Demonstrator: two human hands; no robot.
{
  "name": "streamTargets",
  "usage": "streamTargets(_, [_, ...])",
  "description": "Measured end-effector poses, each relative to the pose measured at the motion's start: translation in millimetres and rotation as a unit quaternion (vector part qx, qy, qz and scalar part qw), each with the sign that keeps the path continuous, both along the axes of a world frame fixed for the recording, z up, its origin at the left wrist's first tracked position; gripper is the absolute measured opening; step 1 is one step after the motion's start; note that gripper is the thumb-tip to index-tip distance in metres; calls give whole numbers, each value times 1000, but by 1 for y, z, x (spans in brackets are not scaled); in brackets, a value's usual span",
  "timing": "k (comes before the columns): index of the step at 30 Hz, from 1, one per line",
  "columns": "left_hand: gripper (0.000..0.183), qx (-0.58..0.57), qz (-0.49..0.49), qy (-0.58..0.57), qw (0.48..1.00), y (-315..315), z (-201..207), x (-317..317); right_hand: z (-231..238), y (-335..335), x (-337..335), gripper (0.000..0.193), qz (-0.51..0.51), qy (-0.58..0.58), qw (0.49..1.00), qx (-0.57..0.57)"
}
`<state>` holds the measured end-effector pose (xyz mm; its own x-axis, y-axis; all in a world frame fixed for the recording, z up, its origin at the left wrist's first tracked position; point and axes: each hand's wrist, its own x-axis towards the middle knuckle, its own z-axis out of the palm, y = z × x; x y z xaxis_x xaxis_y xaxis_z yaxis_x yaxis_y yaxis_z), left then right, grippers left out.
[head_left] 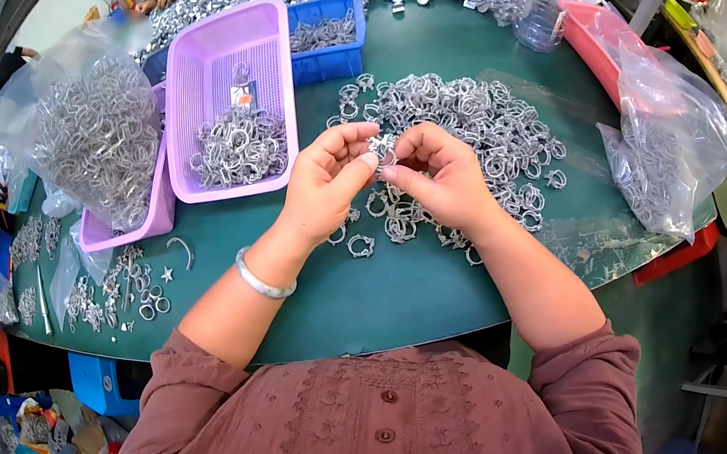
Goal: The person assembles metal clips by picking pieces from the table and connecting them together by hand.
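Left hand (331,174) and right hand (442,175) together right of purple basket (205,71), both pinching silver ring (382,148); ring heap (243,151) inside basket looks done, bigger loose pile (473,116) right of basket seems unworked

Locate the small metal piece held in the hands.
In the head view, the small metal piece is just above centre, held between the left hand and right hand, right of the upper purple basket and near the loose ring pile.
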<state>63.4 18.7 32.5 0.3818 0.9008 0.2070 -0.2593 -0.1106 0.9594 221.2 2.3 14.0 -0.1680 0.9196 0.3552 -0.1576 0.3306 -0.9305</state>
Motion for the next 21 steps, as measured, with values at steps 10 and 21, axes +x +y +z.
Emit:
streamTargets(10, [22,-16,-35,10,999,7,-12,-9,-3,0,1,16,-30,-63,998,10])
streamTargets(21, [19,0,-7,-1,1000,6,-16,-6,-5,2,1,15,-36,-83,996,9])
